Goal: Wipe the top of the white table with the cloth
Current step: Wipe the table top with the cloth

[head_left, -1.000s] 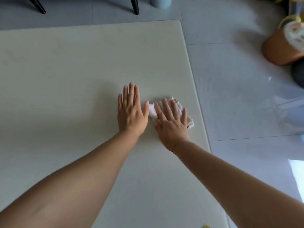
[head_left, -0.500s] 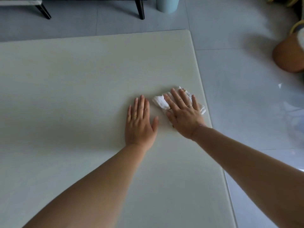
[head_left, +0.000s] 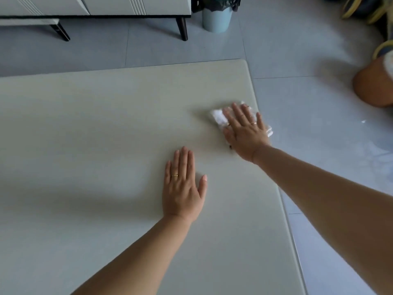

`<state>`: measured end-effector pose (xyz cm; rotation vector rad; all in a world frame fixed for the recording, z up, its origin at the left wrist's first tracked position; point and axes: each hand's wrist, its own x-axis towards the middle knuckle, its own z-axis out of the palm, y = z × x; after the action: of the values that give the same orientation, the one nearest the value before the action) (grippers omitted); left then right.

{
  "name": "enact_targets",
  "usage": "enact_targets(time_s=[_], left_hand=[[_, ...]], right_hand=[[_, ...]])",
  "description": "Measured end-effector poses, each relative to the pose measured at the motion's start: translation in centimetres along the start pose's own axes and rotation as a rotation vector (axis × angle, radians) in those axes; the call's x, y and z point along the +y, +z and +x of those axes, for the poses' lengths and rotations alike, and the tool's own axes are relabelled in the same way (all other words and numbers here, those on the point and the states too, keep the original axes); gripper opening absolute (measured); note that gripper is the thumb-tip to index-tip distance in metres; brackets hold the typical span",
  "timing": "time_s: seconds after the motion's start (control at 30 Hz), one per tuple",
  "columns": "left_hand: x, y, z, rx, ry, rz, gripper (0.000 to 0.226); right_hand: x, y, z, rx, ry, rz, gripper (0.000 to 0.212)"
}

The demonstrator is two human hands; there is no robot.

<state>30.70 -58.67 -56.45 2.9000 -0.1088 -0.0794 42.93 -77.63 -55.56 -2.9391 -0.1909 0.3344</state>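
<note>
The white table (head_left: 95,128) fills most of the head view, its right edge running down from the far right corner. A crumpled white cloth (head_left: 219,118) lies near that right edge, part of it poking past the edge. My right hand (head_left: 244,133) lies flat on the cloth, fingers spread, pressing it onto the tabletop. My left hand (head_left: 182,188) rests flat on the bare tabletop, palm down, nearer to me and to the left of the cloth, holding nothing.
Grey floor tiles (head_left: 319,116) lie right of the table. A white cabinet on dark legs (head_left: 102,9) and a pale blue bin (head_left: 215,15) stand beyond the far edge. An orange-brown round object (head_left: 372,86) sits on the floor at right.
My right hand has slid the cloth away from me along the right edge, toward the far corner. My left hand has stayed flat on the table, now well behind the right.
</note>
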Motion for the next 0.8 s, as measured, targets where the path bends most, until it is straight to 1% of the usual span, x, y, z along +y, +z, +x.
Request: enact_targets(time_s=[0.07, 0.1, 0.13, 0.17, 0.2, 0.23, 0.3, 0.33, 0.37, 0.4, 0.47, 0.5, 0.53, 0.57, 0.6, 0.67, 0.7, 0.73, 0.77, 0.8], left_hand=[[0.0, -0.2, 0.3, 0.013, -0.003, -0.057, 0.068], [0.1, -0.4, 0.7, 0.03, -0.004, -0.074, 0.068], [0.2, -0.6, 1.5, 0.058, -0.006, -0.075, 0.068], [0.4, -0.8, 2.6, 0.09, -0.009, -0.071, 0.067], [0.6, -1.0, 4.0, 0.12, -0.016, -0.068, 0.066], [0.8, -1.2, 5.5, 0.136, -0.02, -0.067, 0.066], [0.7, -1.1, 8.5, 0.116, -0.012, -0.034, 0.066], [0.5, -0.8, 9.4, 0.084, -0.008, -0.004, 0.065], [0.2, -0.3, 10.0, 0.053, -0.016, 0.016, 0.066], [-0.1, 0.1, 10.2, 0.039, -0.031, 0.021, 0.067], [-0.3, 0.5, 10.2, 0.049, -0.046, 0.009, 0.068], [-0.2, 0.6, 10.3, 0.058, -0.046, 0.0, 0.068], [-0.1, 0.6, 10.3, 0.064, -0.046, -0.005, 0.068], [-0.1, 0.6, 10.3, 0.069, -0.046, -0.008, 0.068], [-0.1, 0.5, 10.3, 0.072, -0.048, -0.013, 0.068], [0.0, 0.3, 10.4, 0.072, -0.051, -0.031, 0.067], [0.0, 0.3, 10.3, 0.072, -0.052, -0.038, 0.067], [0.0, 0.3, 10.2, 0.074, -0.052, -0.042, 0.067], [0.0, 0.3, 10.2, 0.075, -0.051, -0.043, 0.068], [0.0, 0.2, 10.3, 0.074, -0.05, -0.042, 0.068]], right_hand=[[-0.2, -0.1, 1.7, 0.058, 0.295, 0.097, 0.055], [-1.4, 0.2, 2.2, 0.099, 0.401, 0.126, 0.055], [-3.1, 0.6, 2.5, 0.126, 0.451, 0.142, 0.055], [-4.6, 1.2, 2.5, 0.134, 0.421, 0.146, 0.055], [-5.9, 1.7, 2.3, 0.127, 0.314, 0.129, 0.055], [-6.5, 2.0, 2.0, 0.106, 0.168, 0.09, 0.055], [-5.0, 1.4, 2.4, 0.063, -0.094, -0.009, 0.055], [-3.5, 0.9, 3.2, 0.049, -0.154, -0.038, 0.055], [-2.0, 0.3, 4.3, 0.042, -0.145, -0.047, 0.055], [-0.7, -0.3, 5.5, 0.039, -0.074, -0.03, 0.054], [0.4, -1.2, 7.8, 0.051, 0.188, 0.051, 0.054], [-0.1, -1.3, 8.6, 0.072, 0.313, 0.085, 0.054], [-1.5, -1.2, 9.0, 0.096, 0.4, 0.104, 0.055], [-3.1, -0.9, 9.2, 0.109, 0.429, 0.113, 0.055], [-4.5, -0.6, 9.1, 0.113, 0.377, 0.109, 0.056], [-5.4, -0.2, 8.6, 0.074, 0.106, 0.052, 0.056], [-4.5, -0.6, 8.6, 0.043, -0.035, 0.01, 0.056], [-2.9, -1.2, 9.2, 0.019, -0.12, -0.028, 0.056], [-1.3, -1.8, 9.9, 0.007, -0.123, -0.041, 0.055], [0.1, -2.3, 10.9, 0.004, -0.051, -0.024, 0.054]])
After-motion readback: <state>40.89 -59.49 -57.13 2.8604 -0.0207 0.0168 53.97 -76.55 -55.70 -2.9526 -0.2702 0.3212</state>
